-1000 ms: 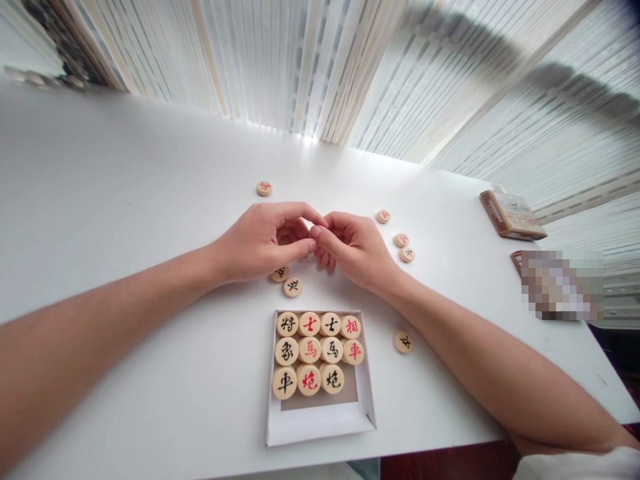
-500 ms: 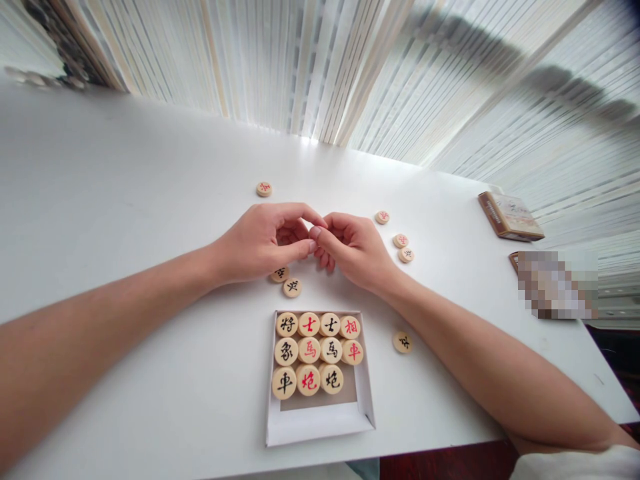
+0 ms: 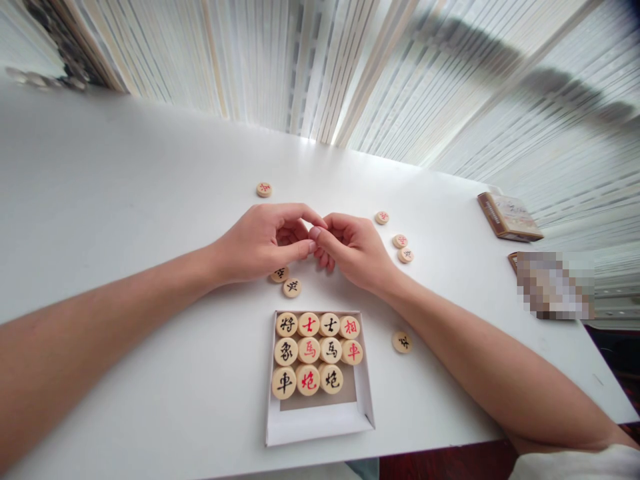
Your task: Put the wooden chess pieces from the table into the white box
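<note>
My left hand (image 3: 260, 241) and my right hand (image 3: 353, 248) meet fingertip to fingertip over the middle of the white table (image 3: 125, 200). Both have their fingers curled in a pinch, and what they hold is hidden. Two wooden chess discs (image 3: 292, 287) lie just under my left hand. Nearer to me stands a shallow white box (image 3: 320, 423) with several round wooden discs (image 3: 309, 352) marked in red and black, laid in rows.
Loose discs lie about: one far back (image 3: 264, 189), three right of my right hand (image 3: 400, 241), one beside my right forearm (image 3: 403, 342). A brown box (image 3: 510, 217) and a blurred object (image 3: 555, 285) sit at the right edge. Striped blinds hang behind the table.
</note>
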A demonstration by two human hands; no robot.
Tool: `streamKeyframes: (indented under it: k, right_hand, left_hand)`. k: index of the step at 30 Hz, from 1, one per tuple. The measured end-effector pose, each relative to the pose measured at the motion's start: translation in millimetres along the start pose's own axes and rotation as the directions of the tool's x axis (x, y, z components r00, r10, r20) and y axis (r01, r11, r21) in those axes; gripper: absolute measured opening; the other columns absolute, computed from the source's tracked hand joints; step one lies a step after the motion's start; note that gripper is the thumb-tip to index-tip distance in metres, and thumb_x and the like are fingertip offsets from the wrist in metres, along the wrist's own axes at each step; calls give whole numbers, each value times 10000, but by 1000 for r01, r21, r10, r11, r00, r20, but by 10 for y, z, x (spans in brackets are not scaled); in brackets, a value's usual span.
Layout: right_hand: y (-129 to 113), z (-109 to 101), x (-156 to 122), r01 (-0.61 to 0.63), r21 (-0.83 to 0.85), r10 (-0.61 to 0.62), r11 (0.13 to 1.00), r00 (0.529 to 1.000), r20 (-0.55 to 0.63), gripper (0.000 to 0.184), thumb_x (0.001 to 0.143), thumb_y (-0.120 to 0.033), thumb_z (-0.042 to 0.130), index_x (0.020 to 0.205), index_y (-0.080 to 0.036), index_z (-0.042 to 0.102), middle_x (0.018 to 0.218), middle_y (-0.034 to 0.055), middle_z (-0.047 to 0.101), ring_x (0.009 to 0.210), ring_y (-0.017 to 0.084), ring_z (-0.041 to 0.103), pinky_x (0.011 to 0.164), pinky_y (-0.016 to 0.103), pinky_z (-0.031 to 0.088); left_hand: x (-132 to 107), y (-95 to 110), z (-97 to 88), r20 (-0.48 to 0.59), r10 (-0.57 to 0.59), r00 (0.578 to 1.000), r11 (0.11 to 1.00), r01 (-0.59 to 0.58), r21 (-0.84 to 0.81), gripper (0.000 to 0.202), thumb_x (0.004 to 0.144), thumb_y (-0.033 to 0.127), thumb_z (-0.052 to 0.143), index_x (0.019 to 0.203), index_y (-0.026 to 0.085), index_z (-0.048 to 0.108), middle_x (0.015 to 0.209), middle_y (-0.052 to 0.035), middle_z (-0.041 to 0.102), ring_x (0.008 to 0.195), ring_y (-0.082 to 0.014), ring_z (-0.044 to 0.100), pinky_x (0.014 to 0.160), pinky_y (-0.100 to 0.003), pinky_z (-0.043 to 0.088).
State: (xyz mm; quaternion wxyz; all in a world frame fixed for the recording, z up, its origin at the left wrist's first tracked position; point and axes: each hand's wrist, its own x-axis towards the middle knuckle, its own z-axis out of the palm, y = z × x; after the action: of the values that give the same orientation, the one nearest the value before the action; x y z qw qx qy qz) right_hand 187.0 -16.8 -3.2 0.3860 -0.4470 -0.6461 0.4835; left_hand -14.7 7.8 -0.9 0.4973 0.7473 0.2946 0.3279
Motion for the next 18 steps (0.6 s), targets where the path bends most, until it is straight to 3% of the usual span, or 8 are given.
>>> streamKeyframes:
  k: [18]
  right_hand:
    - [-4,-2,-3,1,-9,-1,1000,1000,1,428,903,-600,771,811,-200,650,657,-11,696,520,133,656,474,255,517]
  left_hand:
    - [-1,8,-2,-12,1,1000,1000,-1,19,198,893,218,714,1082,161,731,801,-16,790,716,-126,749,617,-189,562]
